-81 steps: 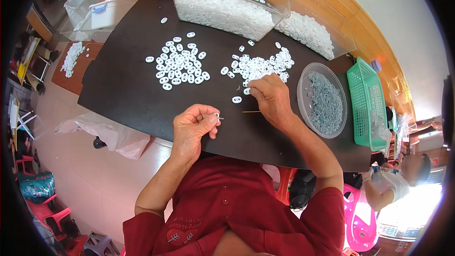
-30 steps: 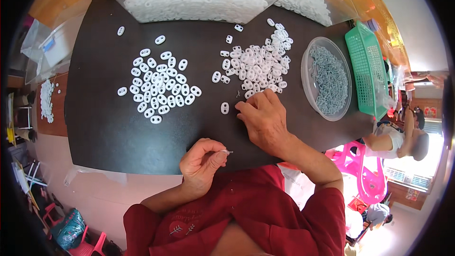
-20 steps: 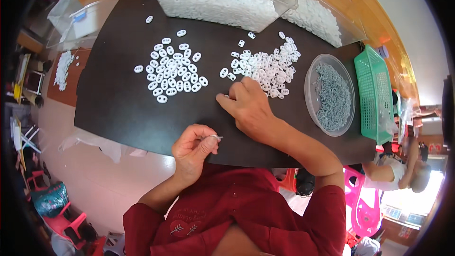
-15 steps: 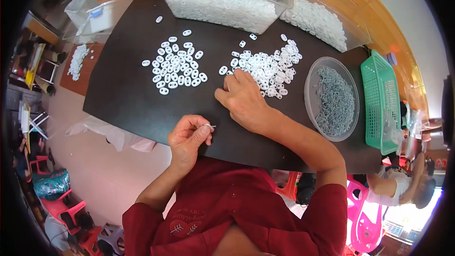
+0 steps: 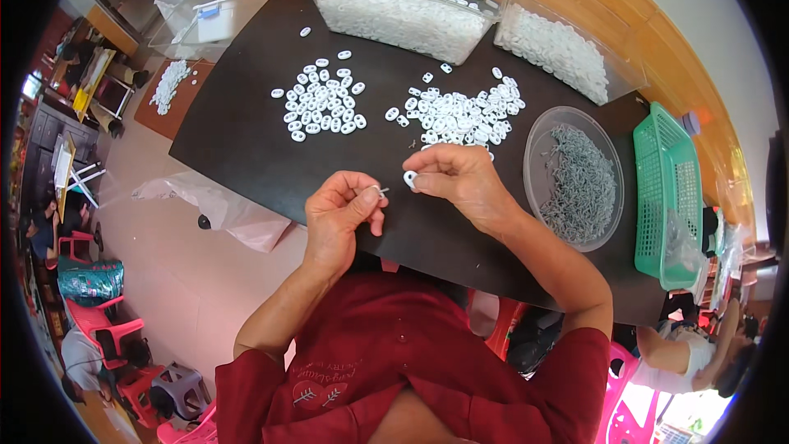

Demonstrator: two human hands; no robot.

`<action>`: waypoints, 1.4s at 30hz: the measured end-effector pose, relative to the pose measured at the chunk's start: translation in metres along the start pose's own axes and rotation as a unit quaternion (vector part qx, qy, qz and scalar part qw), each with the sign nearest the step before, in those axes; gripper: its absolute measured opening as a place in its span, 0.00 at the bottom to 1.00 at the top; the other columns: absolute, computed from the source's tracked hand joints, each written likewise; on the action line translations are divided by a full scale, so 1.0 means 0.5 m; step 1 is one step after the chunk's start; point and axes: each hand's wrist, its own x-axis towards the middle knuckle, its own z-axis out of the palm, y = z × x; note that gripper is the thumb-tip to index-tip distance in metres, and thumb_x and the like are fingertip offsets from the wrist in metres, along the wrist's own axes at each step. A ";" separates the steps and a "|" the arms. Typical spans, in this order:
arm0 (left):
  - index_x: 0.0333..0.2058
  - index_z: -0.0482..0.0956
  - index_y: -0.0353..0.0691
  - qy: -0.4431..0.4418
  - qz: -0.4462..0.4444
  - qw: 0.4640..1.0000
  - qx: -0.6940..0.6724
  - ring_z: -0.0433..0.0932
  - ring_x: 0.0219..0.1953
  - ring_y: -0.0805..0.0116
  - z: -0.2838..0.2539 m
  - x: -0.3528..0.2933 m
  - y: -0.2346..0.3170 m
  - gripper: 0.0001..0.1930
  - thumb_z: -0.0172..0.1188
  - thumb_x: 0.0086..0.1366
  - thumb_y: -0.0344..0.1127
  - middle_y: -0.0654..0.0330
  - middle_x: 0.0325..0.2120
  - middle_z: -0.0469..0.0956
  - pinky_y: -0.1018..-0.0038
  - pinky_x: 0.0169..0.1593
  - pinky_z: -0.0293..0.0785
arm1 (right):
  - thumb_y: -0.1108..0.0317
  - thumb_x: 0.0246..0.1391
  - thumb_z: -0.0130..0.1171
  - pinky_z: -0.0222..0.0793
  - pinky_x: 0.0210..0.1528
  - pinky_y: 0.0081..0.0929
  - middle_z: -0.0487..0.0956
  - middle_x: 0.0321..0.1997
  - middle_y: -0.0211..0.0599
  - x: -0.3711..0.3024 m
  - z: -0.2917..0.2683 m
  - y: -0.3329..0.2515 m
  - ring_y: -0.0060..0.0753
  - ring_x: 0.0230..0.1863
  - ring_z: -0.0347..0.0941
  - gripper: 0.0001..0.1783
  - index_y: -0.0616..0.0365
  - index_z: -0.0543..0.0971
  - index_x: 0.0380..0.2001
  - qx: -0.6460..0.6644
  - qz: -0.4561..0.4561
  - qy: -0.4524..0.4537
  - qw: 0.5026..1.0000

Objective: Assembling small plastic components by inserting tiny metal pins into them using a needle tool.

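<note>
Between the thumb and fingers of my left hand a small white plastic piece is pinched, mostly hidden, with a thin grey screw sticking out to the right. My right hand pinches a small oval white plastic piece, held just above the dark table and a short way from the screw tip. Beyond the right hand lies a heap of white two-hole plastic pieces. A second, looser group of oval pieces, with dark spots in their holes, lies farther left.
Grey screws fill a round clear tray at the right. Beside it stands a green basket. Two clear bins of white pieces line the far edge. A person sits at the lower right.
My right hand has drawn back from the heap toward my left hand, now with a white piece in its fingertips. My left hand still grips its piece and screw. The view has shifted slightly.
</note>
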 end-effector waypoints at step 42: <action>0.37 0.75 0.30 -0.066 -0.006 0.996 0.063 0.72 0.23 0.81 -0.009 -0.008 0.018 0.07 0.57 0.63 0.28 0.60 0.26 0.77 0.85 0.24 0.67 | 0.76 0.50 0.60 0.66 0.34 0.15 0.80 0.28 0.28 -0.043 0.113 0.007 0.13 0.30 0.70 0.06 0.64 0.81 0.34 0.038 -0.061 0.194 0.978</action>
